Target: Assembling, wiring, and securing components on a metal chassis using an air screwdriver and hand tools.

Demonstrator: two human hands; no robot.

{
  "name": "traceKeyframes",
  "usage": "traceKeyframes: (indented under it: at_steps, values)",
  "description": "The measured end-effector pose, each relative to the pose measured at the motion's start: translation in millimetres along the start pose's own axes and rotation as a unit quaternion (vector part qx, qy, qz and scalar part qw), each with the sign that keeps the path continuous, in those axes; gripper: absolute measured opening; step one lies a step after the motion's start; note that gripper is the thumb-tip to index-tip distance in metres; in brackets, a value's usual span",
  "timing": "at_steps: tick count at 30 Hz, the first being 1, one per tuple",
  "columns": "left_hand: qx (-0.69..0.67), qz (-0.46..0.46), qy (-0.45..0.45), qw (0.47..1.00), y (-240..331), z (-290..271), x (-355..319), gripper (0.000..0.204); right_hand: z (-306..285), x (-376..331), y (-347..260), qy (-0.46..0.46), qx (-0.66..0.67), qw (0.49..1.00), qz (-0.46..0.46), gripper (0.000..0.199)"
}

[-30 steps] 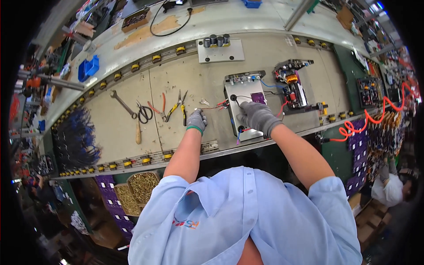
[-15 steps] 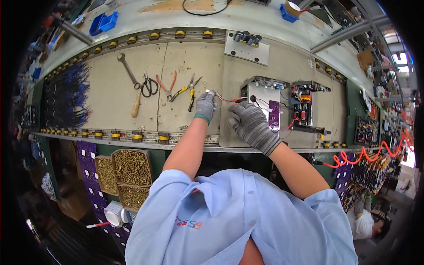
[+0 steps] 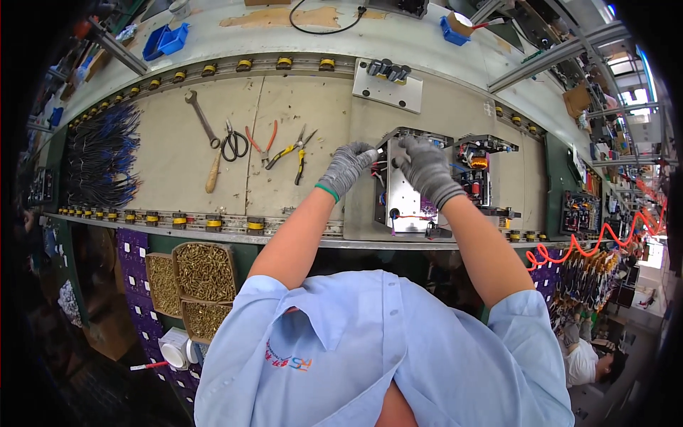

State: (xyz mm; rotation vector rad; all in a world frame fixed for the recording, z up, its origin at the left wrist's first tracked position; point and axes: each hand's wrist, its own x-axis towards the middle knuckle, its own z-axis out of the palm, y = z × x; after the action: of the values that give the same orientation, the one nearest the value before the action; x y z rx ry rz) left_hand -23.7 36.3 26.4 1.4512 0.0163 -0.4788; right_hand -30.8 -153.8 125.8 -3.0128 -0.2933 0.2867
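An electronic unit with a silver metal housing (image 3: 408, 203) sits on the work surface in front of me. At its far left corner, my left hand (image 3: 347, 169), in a grey glove, pinches a small white connector (image 3: 380, 151). Red wires (image 3: 378, 169) hang by the housing's left side, just below those fingertips. Over the housing's far part is my gloved right hand (image 3: 427, 168), its fingers bent together and somewhat smeared. Whatever lies between them is hidden. A purple circuit board (image 3: 428, 208) shows partly beside the right wrist. Orange-wound coil (image 3: 479, 163) and other parts stand right of the housing.
Left of my hands lie yellow-handled pliers (image 3: 290, 151), red-handled cutters (image 3: 264, 142), black scissors (image 3: 234, 142), a wrench (image 3: 202, 117) and a wooden-handled tool (image 3: 213, 171). A cable bundle (image 3: 105, 156) covers the far left. Behind the unit is a metal plate (image 3: 388, 92). Brass screws fill boxes (image 3: 204, 272) below.
My left hand has moved right with the white connector to the housing's corner. The right hand has lifted away from the near side toward the far part, uncovering more of the silver panel.
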Motion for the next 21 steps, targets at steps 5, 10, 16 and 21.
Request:
traceKeyframes:
  at_steps: [5,10,16,21]
  values:
    - [0.17,-0.018,-0.021,0.985,-24.4,11.4,28.2,0.029,26.8,-16.8,-1.0,-0.084,-0.064,0.993,0.057,0.035]
    - [0.038,-0.096,-0.14,0.985,-22.7,10.3,29.1,0.03,28.1,-35.9,-2.8,-0.204,-0.045,0.974,0.087,0.028]
    - [-0.182,-0.155,-0.202,0.95,-24.6,8.9,24.6,0.033,47.0,-52.5,-0.7,-0.19,-0.009,0.981,0.032,0.024]
    - [-0.205,-0.126,-0.188,0.952,-35.6,23.9,33.4,0.031,49.2,-46.8,6.4,-0.199,0.045,0.979,0.02,0.02]
